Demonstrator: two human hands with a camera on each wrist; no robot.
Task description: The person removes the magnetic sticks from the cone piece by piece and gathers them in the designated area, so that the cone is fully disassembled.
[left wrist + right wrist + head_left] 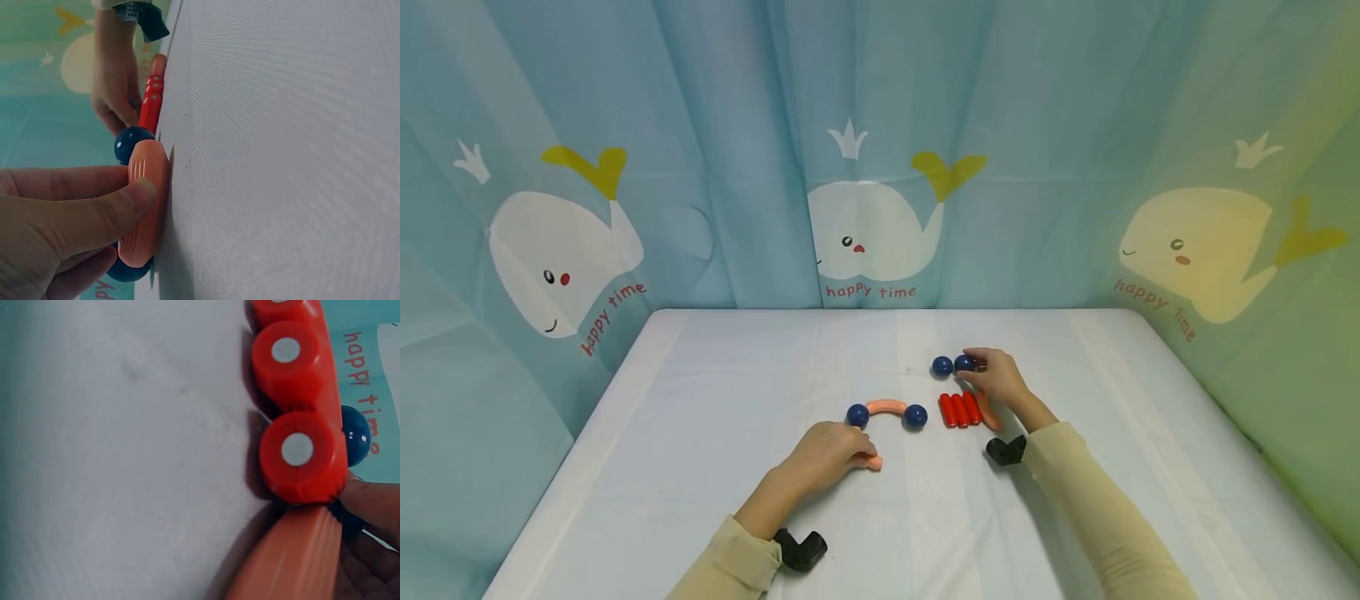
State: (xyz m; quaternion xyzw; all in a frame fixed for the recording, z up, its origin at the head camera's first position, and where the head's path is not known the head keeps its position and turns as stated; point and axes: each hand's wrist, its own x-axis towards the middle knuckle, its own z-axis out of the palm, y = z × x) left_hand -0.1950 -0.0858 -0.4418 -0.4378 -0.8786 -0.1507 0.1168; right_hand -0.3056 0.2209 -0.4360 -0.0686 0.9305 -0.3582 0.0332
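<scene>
My left hand (831,457) pinches a salmon-orange magnetic rod (145,206) between thumb and fingers, close above the table. Just beyond it lies a curved orange rod (886,407) with a blue ball at each end, the left ball (857,415) and the right ball (915,417). Farther right, my right hand (996,377) holds a dark blue ball (964,363) with its fingertips. Another blue ball (942,367) sits immediately left of that one. Below the right hand, three red rods (958,410) lie side by side, with a curved orange rod (988,412) at their right.
A white cloth-like surface covers the table (700,433). Behind it hangs a blue curtain (745,167) printed with whales, which also runs along both sides. Black wrist cameras, left (801,550) and right (1006,451), sit at the cuffs.
</scene>
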